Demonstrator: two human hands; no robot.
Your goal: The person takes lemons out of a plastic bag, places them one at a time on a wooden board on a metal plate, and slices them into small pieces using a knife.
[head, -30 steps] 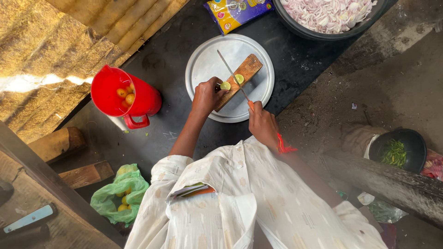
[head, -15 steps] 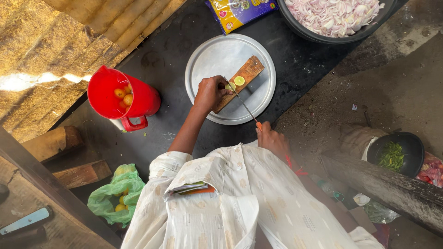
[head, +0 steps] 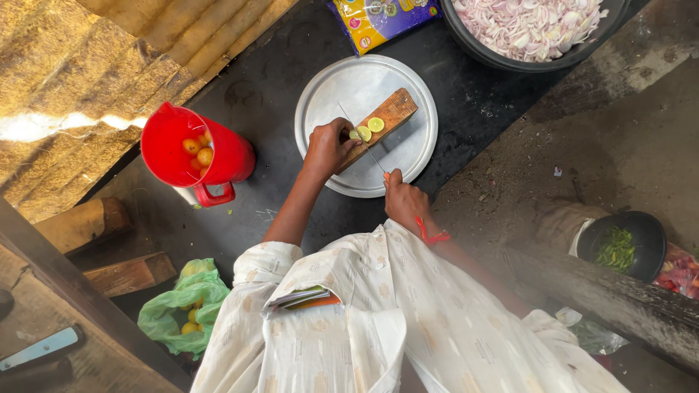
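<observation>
A small wooden cutting board [head: 389, 115] lies on a round metal plate [head: 342, 84] on the dark counter. My left hand [head: 328, 149] presses on the board's near end, fingers pinning a small lime piece [head: 355, 134]; a cut lime slice [head: 376, 124] lies next to it. My right hand [head: 405, 201], with a red thread at the wrist, grips a knife handle. The thin knife blade [head: 357, 131] runs across the board right beside my left fingertips.
A red jug [head: 218, 156] holding small yellow-orange fruits stands left of the plate. A dark bowl of sliced onion [head: 528, 29] and a colourful packet [head: 378, 18] sit at the far side. Right: a bowl of green chillies [head: 619, 247]. A green bag of fruit [head: 182, 309] lies lower left.
Half a second ago my right hand had drawn the knife back towards me; now the blade lies across the board at the lime again. My left hand stays on the board.
</observation>
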